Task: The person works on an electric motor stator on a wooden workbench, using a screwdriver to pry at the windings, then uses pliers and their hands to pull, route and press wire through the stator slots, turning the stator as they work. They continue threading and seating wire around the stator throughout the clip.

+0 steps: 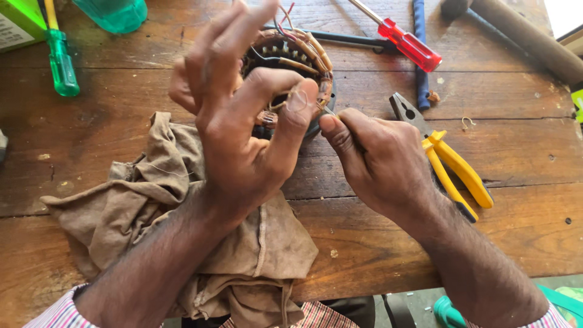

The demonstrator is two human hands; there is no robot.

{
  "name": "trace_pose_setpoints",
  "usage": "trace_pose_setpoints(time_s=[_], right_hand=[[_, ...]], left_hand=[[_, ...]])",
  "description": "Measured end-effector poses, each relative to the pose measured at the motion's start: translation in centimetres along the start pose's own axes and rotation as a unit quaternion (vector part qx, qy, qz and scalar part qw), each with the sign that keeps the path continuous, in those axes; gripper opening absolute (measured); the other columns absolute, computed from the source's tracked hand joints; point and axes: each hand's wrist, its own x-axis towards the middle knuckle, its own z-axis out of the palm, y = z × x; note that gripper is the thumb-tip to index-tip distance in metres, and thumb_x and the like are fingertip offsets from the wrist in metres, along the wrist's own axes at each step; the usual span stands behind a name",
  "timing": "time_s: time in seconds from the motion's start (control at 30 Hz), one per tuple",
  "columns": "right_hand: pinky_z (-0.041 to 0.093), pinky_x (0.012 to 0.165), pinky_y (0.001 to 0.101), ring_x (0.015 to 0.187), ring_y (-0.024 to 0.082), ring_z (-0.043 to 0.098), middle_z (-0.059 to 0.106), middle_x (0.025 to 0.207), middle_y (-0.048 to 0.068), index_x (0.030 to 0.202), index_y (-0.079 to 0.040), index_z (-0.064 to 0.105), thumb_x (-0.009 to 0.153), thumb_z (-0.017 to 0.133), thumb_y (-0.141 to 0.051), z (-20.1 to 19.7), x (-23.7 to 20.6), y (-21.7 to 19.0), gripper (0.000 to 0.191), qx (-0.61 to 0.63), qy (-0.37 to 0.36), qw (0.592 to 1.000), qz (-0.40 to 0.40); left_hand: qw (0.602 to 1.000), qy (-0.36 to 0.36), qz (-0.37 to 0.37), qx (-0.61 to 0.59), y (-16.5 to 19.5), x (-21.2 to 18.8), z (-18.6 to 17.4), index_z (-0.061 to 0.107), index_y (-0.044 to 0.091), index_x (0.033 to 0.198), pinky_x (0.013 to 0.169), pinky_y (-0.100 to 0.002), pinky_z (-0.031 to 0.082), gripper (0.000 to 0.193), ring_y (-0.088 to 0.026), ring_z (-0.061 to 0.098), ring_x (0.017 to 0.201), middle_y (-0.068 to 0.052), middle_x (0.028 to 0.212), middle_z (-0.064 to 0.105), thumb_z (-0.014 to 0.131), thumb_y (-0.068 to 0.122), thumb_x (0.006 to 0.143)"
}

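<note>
A round motor stator [303, 58] with copper windings and loose wire ends stands on the wooden bench, mostly hidden behind my left hand. My left hand [243, 127] wraps its near side, thumb pressed on the windings, fingers spread above it. My right hand [382, 161] has its fingers pinched together at the stator's right edge, on a thin wire or small tool whose tip barely shows.
A crumpled brown rag [158, 206] lies under my left forearm. Yellow-handled pliers [452, 164] lie just right of my right hand. A red screwdriver [407, 42], a blue-handled tool [421, 54], a green screwdriver [61, 61], a teal container [115, 12] and a hammer [522, 36] line the back.
</note>
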Motion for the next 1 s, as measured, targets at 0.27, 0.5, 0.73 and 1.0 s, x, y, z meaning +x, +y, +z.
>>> trace_pose_setpoints(time_s=[0.27, 0.5, 0.73, 1.0], right_hand=[[0.044, 0.058, 0.0511, 0.066, 0.041, 0.063, 0.063, 0.071, 0.02, 0.087, -0.001, 0.062, 0.106, 0.059, -0.022, -1.1, 0.6, -0.4, 0.028, -0.072, -0.015, 0.995, -0.061], [0.05, 0.057, 0.0429, 0.058, 0.029, 0.067, 0.065, 0.068, 0.016, 0.087, -0.001, 0.066, 0.098, 0.062, -0.02, -1.4, 0.7, 0.0, 0.023, 0.011, -0.016, 0.999, -0.028], [0.048, 0.055, 0.042, 0.057, 0.028, 0.065, 0.066, 0.07, 0.016, 0.091, 0.0, 0.067, 0.104, 0.063, -0.018, -2.5, 1.0, 0.2, 0.023, -0.013, -0.042, 0.995, -0.094], [0.043, 0.054, 0.0357, 0.056, 0.024, 0.059, 0.063, 0.072, 0.013, 0.096, 0.0, 0.07, 0.108, 0.062, -0.022, -1.9, 1.5, -0.1, 0.026, 0.021, -0.009, 0.995, -0.102]], left_hand=[[0.991, -0.06, 0.108, 0.056, -1.9, 1.0, 0.7, 0.071, 0.009, 0.11, 0.122, -0.051, 0.019, 0.025, -0.03, 0.052, 0.142, -0.017, 0.143, 0.063, 0.074, 0.029, 0.095], [0.981, -0.138, 0.126, 0.041, -2.7, 0.9, -0.2, 0.066, 0.006, 0.12, 0.125, -0.053, 0.024, 0.042, -0.032, 0.052, 0.144, -0.02, 0.148, 0.059, 0.076, 0.028, 0.086], [0.98, -0.159, 0.115, 0.037, -2.5, 1.0, -0.2, 0.066, 0.005, 0.122, 0.125, -0.053, 0.023, 0.045, -0.032, 0.051, 0.145, -0.022, 0.151, 0.056, 0.076, 0.027, 0.084], [0.979, -0.165, 0.115, 0.021, -2.6, 0.9, -0.5, 0.065, 0.003, 0.124, 0.128, -0.05, 0.026, 0.045, -0.033, 0.052, 0.146, -0.023, 0.151, 0.057, 0.073, 0.02, 0.083]])
